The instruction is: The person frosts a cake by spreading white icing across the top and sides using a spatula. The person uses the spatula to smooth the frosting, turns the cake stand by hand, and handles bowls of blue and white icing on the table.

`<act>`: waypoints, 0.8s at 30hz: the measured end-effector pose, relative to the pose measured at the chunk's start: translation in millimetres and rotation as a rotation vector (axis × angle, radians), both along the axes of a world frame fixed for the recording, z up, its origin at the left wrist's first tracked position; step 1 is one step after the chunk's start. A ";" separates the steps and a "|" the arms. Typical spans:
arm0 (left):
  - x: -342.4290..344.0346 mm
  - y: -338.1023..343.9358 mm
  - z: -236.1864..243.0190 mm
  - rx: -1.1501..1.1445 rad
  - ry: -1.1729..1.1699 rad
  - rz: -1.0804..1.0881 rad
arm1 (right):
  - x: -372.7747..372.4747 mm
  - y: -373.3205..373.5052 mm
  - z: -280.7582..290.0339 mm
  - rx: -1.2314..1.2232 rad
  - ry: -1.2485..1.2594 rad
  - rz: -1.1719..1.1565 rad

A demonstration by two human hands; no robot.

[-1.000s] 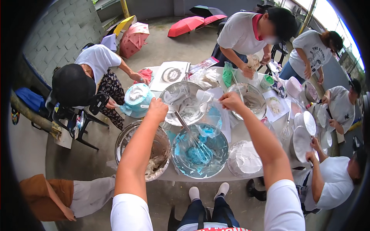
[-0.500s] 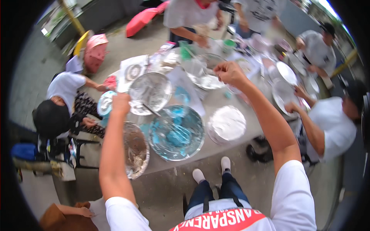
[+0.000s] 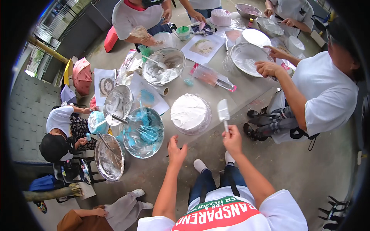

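A round white-frosted cake (image 3: 190, 112) stands near the table's front edge. To its right, my right hand (image 3: 232, 141) is closed around the handle of a spatula (image 3: 223, 111), its pale, cream-smeared blade pointing away from me. My left hand (image 3: 177, 153) is at the front left of the cake, empty, with thumb and fingers apart; I cannot tell whether it touches the table edge. Left of the cake is a metal bowl (image 3: 154, 148) of blue cream with a whisk (image 3: 149, 133) in it.
Beyond sit a metal bowl of white cream (image 3: 162, 76), a smaller cream-smeared bowl (image 3: 115, 103), a clear plastic package (image 3: 214, 76) and a printed sheet (image 3: 198, 48). Another metal bowl (image 3: 101, 163) is at far left. People work around the table, one close on the right (image 3: 323, 88).
Both my hands have come down and back from over the far side of the table to beside the cake. The spatula now shows plainly in my right hand. The view has shifted.
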State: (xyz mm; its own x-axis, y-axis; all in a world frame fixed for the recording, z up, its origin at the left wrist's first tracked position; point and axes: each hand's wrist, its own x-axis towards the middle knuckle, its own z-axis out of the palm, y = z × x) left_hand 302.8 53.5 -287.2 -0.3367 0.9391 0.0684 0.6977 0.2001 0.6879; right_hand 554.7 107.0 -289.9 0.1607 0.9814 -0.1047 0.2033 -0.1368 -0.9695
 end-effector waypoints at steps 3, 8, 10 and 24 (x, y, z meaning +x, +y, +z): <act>30.9 15.0 -21.3 -0.026 -0.028 0.143 | 0.0 16.3 -18.2 -0.050 -0.015 0.002; 48.4 22.1 -37.7 0.011 0.113 0.135 | -3.6 32.1 -36.0 -0.030 -0.046 0.042; 55.0 23.4 -39.3 0.005 0.111 0.190 | -5.6 32.4 -30.7 -0.046 -0.052 0.073; 106.6 31.1 -33.1 -0.005 0.454 0.299 | -0.7 40.0 -27.3 0.056 -0.165 0.074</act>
State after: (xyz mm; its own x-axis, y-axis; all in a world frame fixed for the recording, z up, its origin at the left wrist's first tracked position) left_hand 409.4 84.6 -320.4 -0.5269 0.8077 0.2645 0.8365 0.4378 0.3295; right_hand 554.0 147.1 -317.2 0.0983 0.9948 -0.0276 0.3680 -0.0621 -0.9277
